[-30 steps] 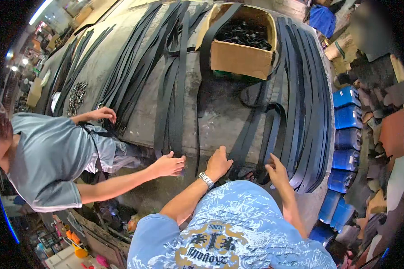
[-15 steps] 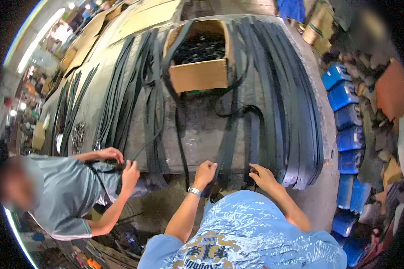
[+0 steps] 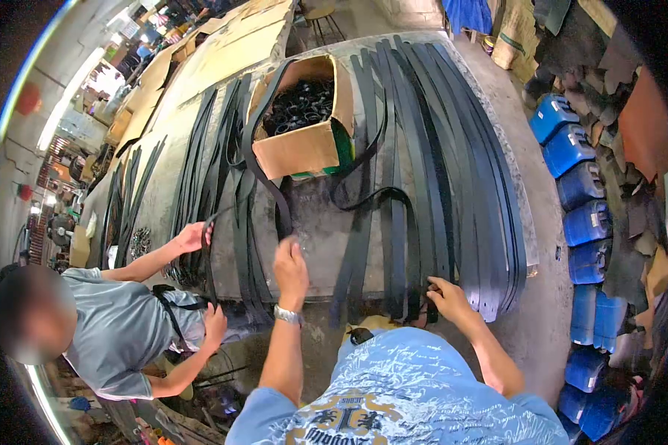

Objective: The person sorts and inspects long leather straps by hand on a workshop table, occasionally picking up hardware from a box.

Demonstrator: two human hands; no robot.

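Note:
Long black straps [image 3: 464, 185] lie side by side over the table, their near ends at its front edge. My left hand [image 3: 291, 268], wearing a metal watch, is raised over the edge with its fingers drawn together. A looped black strap [image 3: 274, 194] runs from the carton down to these fingertips; whether they grip it is hidden. My right hand [image 3: 451, 300] is at the front edge, its fingers curled and pinched at the end of a black strap [image 3: 427, 252]. An open carton [image 3: 297, 154] full of small black ring-like pieces [image 3: 300, 107] stands between the strap rows.
At the left, a co-worker in a grey shirt [image 3: 119, 319] holds a black strap [image 3: 209, 259] between both hands. Blue jerrycans [image 3: 588, 222] line the floor at right beside dark sheet scraps [image 3: 631, 252]. Cardboard sheets [image 3: 234, 41] cover the far left surface.
My left hand has moved left and forward, away from my right hand, which stays at the strap ends. The co-worker's hands have spread apart along a strap. My view has shifted slightly.

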